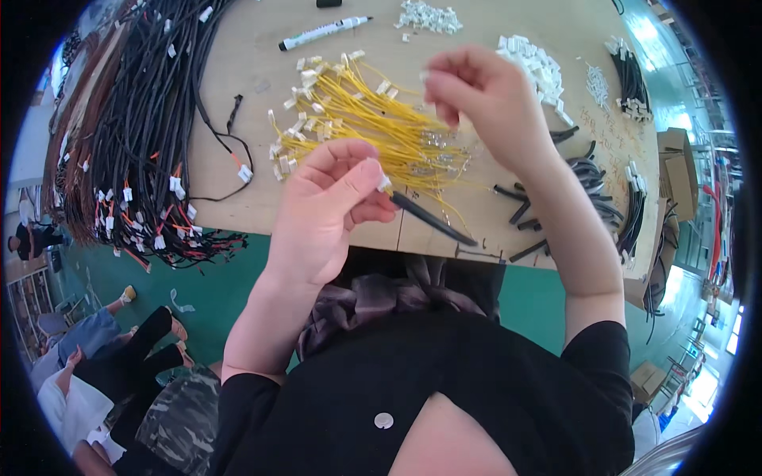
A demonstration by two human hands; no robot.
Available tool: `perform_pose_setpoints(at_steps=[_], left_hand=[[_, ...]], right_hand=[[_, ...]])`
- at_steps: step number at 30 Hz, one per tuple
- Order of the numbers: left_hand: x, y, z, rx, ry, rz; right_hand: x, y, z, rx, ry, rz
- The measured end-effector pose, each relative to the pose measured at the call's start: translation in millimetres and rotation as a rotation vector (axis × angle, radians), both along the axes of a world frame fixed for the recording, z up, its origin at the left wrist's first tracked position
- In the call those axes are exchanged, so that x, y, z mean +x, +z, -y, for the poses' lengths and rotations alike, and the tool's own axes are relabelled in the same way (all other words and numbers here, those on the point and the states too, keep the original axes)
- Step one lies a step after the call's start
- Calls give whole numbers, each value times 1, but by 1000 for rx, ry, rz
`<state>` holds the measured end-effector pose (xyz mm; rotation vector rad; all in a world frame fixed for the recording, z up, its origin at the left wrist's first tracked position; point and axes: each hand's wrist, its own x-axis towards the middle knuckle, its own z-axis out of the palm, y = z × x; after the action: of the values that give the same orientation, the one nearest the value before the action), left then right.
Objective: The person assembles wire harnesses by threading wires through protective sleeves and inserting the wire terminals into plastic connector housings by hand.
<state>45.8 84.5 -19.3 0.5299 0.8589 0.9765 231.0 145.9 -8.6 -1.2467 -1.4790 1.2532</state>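
My left hand (321, 202) is closed, with a small white connector (385, 183) pinched between thumb and fingers. From just beside it a piece of black sleeving (432, 217) slants down to the right over the table's near edge. Higher up, my right hand (492, 107) hangs above the table with its thumb and fingertips pressed together. A tiny pale spot shows at those tips, too small to name. Beneath and between both hands lies a spread bundle of yellow wires (369, 119) with white connectors at the left ends and bare metal terminals at the right.
Black cable harnesses (151, 103) cover the table's left side. A marker pen (325, 33) and two piles of white connectors (533, 65) (429, 16) lie toward the back. Cut black tubes (583, 186) are scattered under my right forearm. Other people (103, 381) sit at lower left.
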Motion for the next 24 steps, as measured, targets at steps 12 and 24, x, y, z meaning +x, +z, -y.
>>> perform_pose_setpoints(at_steps=[12, 24], left_hand=[[25, -4, 12, -1, 33, 67], [31, -4, 22, -30, 120, 134]], right_hand=[[-2, -2, 71, 671, 142, 305], [-7, -17, 85, 902, 18, 399]])
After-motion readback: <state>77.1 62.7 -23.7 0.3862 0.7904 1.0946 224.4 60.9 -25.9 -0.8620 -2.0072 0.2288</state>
